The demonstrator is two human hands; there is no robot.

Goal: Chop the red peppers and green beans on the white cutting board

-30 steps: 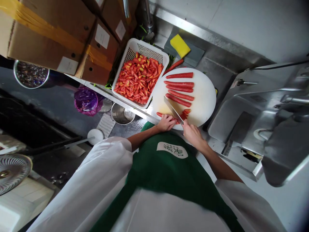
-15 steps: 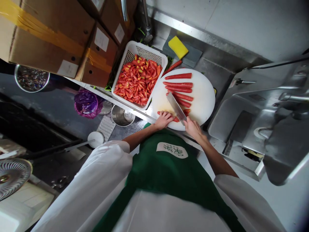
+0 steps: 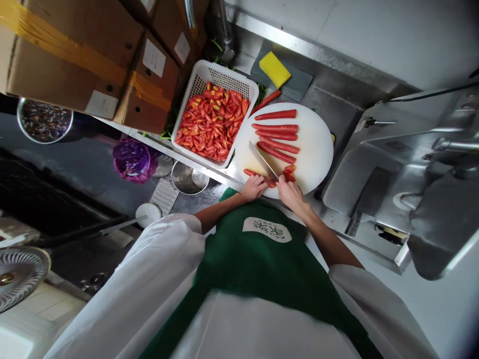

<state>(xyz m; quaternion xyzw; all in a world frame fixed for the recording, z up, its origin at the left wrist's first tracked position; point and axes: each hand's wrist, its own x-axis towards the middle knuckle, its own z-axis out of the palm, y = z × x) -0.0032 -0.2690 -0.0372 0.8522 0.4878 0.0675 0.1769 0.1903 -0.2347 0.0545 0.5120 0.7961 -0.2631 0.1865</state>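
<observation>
A round white cutting board (image 3: pixel 318 144) lies on the counter in front of me. My left hand (image 3: pixel 254 188) presses a carrot (image 3: pixel 248 172) to the board's near edge, fingers curled over it. My right hand (image 3: pixel 291 193) grips the handle of a cleaver (image 3: pixel 263 160), whose blade stands nearly edge-on across that carrot, close beside my left fingers. Carrot pieces (image 3: pixel 289 173) lie just right of the blade. Several long carrots (image 3: pixel 275 114) rest in a row on the far part of the board. The carrot under my left hand is partly hidden.
Left of the board stands a white plastic basket (image 3: pixel 253 90) filled with cut carrots (image 3: pixel 213 122). Behind are a yellow sponge (image 3: pixel 275 69) and a faucet (image 3: pixel 226 50). Cardboard boxes (image 3: pixel 71 55) crowd the left; a metal sink (image 3: pixel 344 187) is at right. Below the counter sits a steel pot (image 3: pixel 183 179).
My right hand and the cleaver have moved left toward my left hand, and the blade has turned more upright. More carrot pieces show right of the blade. The view has shifted slightly.
</observation>
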